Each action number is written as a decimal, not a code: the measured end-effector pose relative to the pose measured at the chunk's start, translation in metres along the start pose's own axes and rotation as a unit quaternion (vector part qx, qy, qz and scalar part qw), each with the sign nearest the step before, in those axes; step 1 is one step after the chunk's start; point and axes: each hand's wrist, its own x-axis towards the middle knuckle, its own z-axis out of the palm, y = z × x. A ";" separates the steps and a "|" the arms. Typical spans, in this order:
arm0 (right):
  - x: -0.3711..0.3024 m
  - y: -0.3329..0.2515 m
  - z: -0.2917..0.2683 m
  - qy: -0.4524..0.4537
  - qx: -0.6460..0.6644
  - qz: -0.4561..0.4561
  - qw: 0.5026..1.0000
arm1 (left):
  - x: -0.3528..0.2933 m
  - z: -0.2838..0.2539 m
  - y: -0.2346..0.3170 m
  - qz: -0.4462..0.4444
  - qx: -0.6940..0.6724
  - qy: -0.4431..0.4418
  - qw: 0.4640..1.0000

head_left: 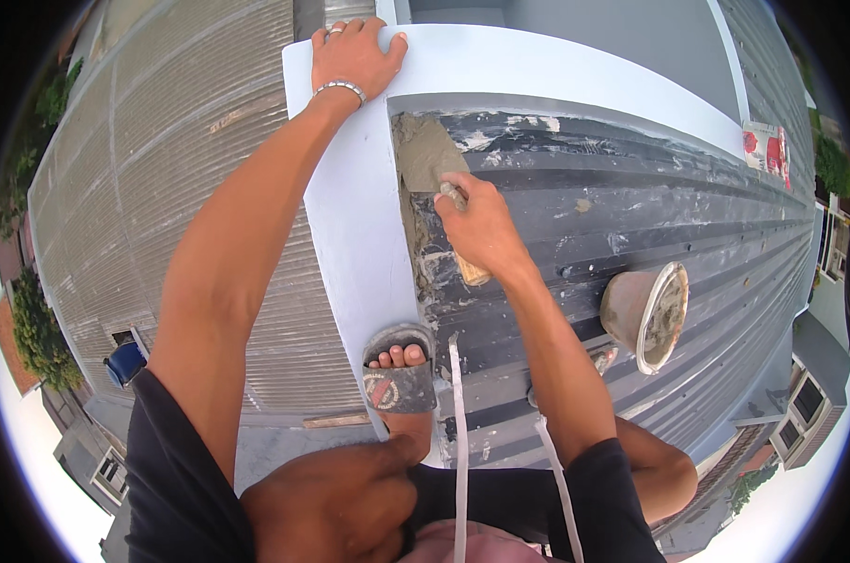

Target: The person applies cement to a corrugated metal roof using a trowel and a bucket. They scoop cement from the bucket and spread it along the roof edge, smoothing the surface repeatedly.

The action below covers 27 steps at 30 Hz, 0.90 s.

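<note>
My left hand (pixel 357 58) lies on the far left corner of a white parapet wall (pixel 350 216), its fingers stretched over the top and a bracelet at the wrist. Inside that corner, my right hand (pixel 482 223) grips a trowel (pixel 473 271) by its handle, whose pale wooden end sticks out below the palm. Grey mortar (pixel 430 155) covers the area at the trowel's front, so I cannot tell the blade's edges from the mortar. A rough strip of mortar (pixel 421 253) runs down the joint between the wall and the dark ribbed metal roof (pixel 556 225).
A bucket (pixel 627 305) with mortar inside leans on the roof at the right. A red and white bag (pixel 765 150) lies by the far right wall end. My sandalled foot (pixel 398 371) stands on the wall top. Left of the wall spreads a lower corrugated roof (pixel 190 159).
</note>
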 end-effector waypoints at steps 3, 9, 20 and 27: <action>0.003 0.019 0.006 0.007 0.051 0.002 0.999 | 0.004 -0.001 -0.001 0.008 -0.003 0.019 1.000; 0.001 0.025 0.007 -0.009 0.185 0.050 0.981 | 0.002 0.002 -0.001 0.005 0.007 0.001 1.000; -0.044 0.060 0.001 -0.001 0.303 0.040 0.952 | 0.005 0.000 0.000 -0.001 0.000 -0.022 1.000; -0.191 0.084 -0.085 0.140 0.264 0.028 0.954 | 0.010 0.007 0.003 0.006 0.038 -0.028 0.999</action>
